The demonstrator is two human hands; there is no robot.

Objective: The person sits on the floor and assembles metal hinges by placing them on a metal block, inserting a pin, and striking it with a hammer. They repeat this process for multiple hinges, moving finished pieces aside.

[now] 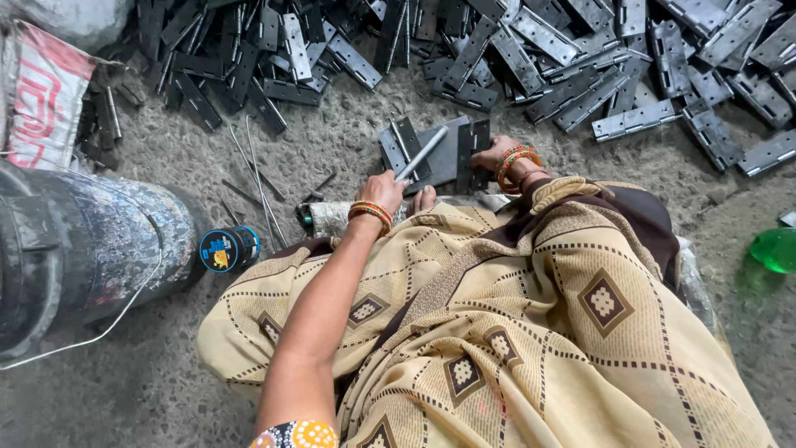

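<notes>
Head view: your left hand point(383, 192) grips a metal rod point(421, 154) over the plate point(444, 162); right hand point(495, 155) pins a hinge point(473, 148) there. A glancing strike could hit your fingers.

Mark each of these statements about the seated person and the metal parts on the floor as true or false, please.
1. The left hand holds a metal rod. True.
2. The right hand rests on a dark hinge lying on a flat metal plate. True.
3. The pile of hinges lies behind the person. False: it lies ahead, beyond the hands.
4. A green object lies at the left. False: it is at the right edge.
5. Both wrists are bare. False: both wear orange bangles.
</notes>
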